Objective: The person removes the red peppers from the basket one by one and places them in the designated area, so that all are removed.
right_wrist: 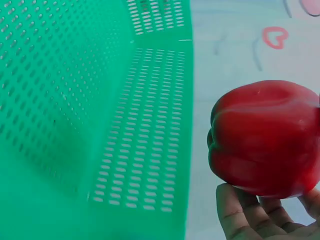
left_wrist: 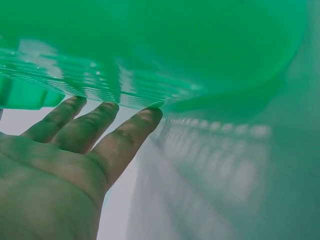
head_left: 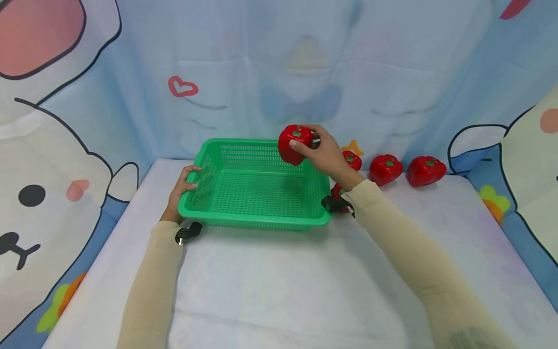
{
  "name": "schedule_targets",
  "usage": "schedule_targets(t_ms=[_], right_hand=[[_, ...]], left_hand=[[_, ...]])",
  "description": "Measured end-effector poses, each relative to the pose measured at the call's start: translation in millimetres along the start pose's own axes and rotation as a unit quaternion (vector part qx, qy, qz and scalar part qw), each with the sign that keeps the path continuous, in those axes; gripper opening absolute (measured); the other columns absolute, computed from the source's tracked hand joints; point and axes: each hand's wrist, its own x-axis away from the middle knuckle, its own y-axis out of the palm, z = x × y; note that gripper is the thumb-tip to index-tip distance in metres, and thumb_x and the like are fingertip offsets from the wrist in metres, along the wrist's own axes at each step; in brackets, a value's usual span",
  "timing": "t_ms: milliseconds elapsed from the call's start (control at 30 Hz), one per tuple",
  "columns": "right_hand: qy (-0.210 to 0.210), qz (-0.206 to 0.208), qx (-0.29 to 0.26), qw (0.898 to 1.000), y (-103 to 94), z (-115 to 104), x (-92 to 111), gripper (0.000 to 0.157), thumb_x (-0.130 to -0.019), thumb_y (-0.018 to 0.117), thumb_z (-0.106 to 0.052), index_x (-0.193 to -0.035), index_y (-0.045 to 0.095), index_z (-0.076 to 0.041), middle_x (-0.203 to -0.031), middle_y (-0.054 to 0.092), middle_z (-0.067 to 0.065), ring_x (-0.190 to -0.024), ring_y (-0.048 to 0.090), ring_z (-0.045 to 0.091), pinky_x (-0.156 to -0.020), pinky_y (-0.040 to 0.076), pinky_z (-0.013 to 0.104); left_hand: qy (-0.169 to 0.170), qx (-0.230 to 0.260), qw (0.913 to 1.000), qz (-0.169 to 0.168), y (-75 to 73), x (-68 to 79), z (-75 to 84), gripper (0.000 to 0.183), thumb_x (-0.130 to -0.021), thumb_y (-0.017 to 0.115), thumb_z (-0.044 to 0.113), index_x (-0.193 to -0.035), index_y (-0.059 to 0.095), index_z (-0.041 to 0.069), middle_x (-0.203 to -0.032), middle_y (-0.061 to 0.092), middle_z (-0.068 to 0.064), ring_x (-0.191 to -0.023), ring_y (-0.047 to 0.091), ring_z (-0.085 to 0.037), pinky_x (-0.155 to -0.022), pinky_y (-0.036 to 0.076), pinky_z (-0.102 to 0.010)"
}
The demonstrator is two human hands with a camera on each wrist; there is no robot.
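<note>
My right hand [head_left: 324, 152] grips a red bell pepper [head_left: 291, 145] with a green stem, above the back right part of a green plastic basket [head_left: 253, 221]. In the right wrist view the pepper [right_wrist: 267, 137] hangs beside the basket's slotted wall [right_wrist: 145, 130], with fingers [right_wrist: 232, 210] curled beneath it. At the basket's left end, my left hand [head_left: 176, 194] holds the rim, its digits reaching over the edge. The left wrist view shows three fingers [left_wrist: 125, 142] of that hand against the underside of the basket wall [left_wrist: 150, 50].
More red bell peppers stand on the white tablecloth [head_left: 270, 286] to the right: one [head_left: 385, 169], another [head_left: 426, 170] at the far right, and others partly behind my right wrist. A printed blue curtain [head_left: 244, 87] hangs along the back and sides.
</note>
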Motion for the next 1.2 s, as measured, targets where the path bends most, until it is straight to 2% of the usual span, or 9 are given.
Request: schedule_targets(t_ms=[200,367,500,600,667,733,833,1033,1200], right_hand=[[-0.018,0.063,-0.027,0.997,-25.9,7.0,26.2,0.066,-0.091,0.067,-0.041,-0.147,0.038,-0.019,-0.14,0.048,0.01,-0.115,0.055,0.025,-0.086,0.055,0.041],[-0.019,0.134,-0.028,0.99,-46.8,25.0,53.2,0.065,-0.091,0.068,-0.039,-0.146,0.039,-0.02,-0.135,0.049,0.008,-0.109,0.056,0.016,-0.082,0.052,0.021],[0.008,0.193,-0.003,0.981,-65.1,42.7,73.8,0.068,-0.089,0.07,-0.037,-0.147,0.038,-0.02,-0.137,0.048,0.008,-0.109,0.053,0.013,-0.08,0.047,0.01],[0.051,0.229,0.011,0.972,-79.9,57.3,88.6,0.072,-0.088,0.072,-0.039,-0.148,0.036,-0.022,-0.142,0.045,0.007,-0.116,0.051,0.015,-0.088,0.051,0.017],[0.085,0.244,0.015,0.966,-88.1,67.9,97.9,0.074,-0.088,0.071,-0.04,-0.149,0.033,-0.023,-0.147,0.043,0.006,-0.124,0.049,0.019,-0.096,0.052,0.028],[0.117,0.248,0.02,0.961,-93.3,79.0,106.7,0.075,-0.09,0.069,-0.039,-0.151,0.029,-0.021,-0.151,0.04,0.007,-0.132,0.045,0.025,-0.104,0.048,0.042],[0.16,0.243,0.034,0.956,-95.4,96.3,117.7,0.078,-0.091,0.068,-0.037,-0.153,0.024,-0.016,-0.154,0.036,0.012,-0.137,0.04,0.033,-0.104,0.046,0.053],[0.224,0.222,0.046,0.948,-90.5,124.2,129.7,0.083,-0.091,0.068,-0.035,-0.155,0.02,-0.012,-0.154,0.032,0.019,-0.137,0.037,0.037,-0.102,0.046,0.057],[0.232,0.208,0.053,0.949,-88.9,140.0,132.5,0.085,-0.09,0.069,-0.036,-0.155,0.019,-0.011,-0.154,0.032,0.021,-0.137,0.037,0.041,-0.102,0.045,0.058]], left_hand=[[-0.002,-0.022,0.9997,-0.003,-1.2,2.7,-1.5,0.042,-0.095,0.027,-0.001,-0.122,0.045,0.025,-0.14,0.035,-0.011,-0.118,0.05,-0.019,-0.091,0.049,-0.026],[-0.01,-0.028,0.9995,0.001,1.2,4.9,0.2,0.042,-0.094,0.028,0.0,-0.123,0.045,0.025,-0.141,0.033,-0.01,-0.118,0.049,-0.019,-0.09,0.049,-0.026],[-0.017,-0.022,0.9996,0.004,4.4,6.7,3.0,0.041,-0.095,0.028,0.001,-0.123,0.045,0.025,-0.142,0.033,-0.01,-0.117,0.047,-0.019,-0.09,0.048,-0.025],[-0.024,-0.031,0.9992,0.007,5.2,7.7,4.2,0.039,-0.096,0.029,0.002,-0.124,0.044,0.025,-0.143,0.031,-0.008,-0.118,0.045,-0.02,-0.09,0.047,-0.025],[-0.03,-0.035,0.9989,0.01,5.5,8.0,4.9,0.039,-0.097,0.029,0.003,-0.125,0.043,0.026,-0.143,0.031,-0.007,-0.119,0.044,-0.02,-0.091,0.046,-0.025],[-0.04,-0.037,0.9984,0.017,5.1,8.6,5.3,0.039,-0.097,0.029,0.004,-0.124,0.043,0.028,-0.143,0.032,-0.004,-0.12,0.042,-0.021,-0.091,0.046,-0.025],[-0.047,-0.032,0.9982,0.02,5.2,8.9,5.4,0.04,-0.097,0.028,0.004,-0.124,0.043,0.029,-0.143,0.031,-0.004,-0.122,0.041,-0.022,-0.092,0.045,-0.025],[-0.028,-0.026,0.9992,0.014,5.1,9.2,4.0,0.042,-0.096,0.027,0.002,-0.122,0.046,0.029,-0.141,0.035,-0.004,-0.119,0.046,-0.018,-0.091,0.047,-0.024],[-0.014,-0.018,0.9997,0.0,5.4,7.9,3.6,0.044,-0.095,0.025,-0.002,-0.124,0.045,0.025,-0.14,0.035,-0.007,-0.118,0.049,-0.017,-0.091,0.048,-0.024]])
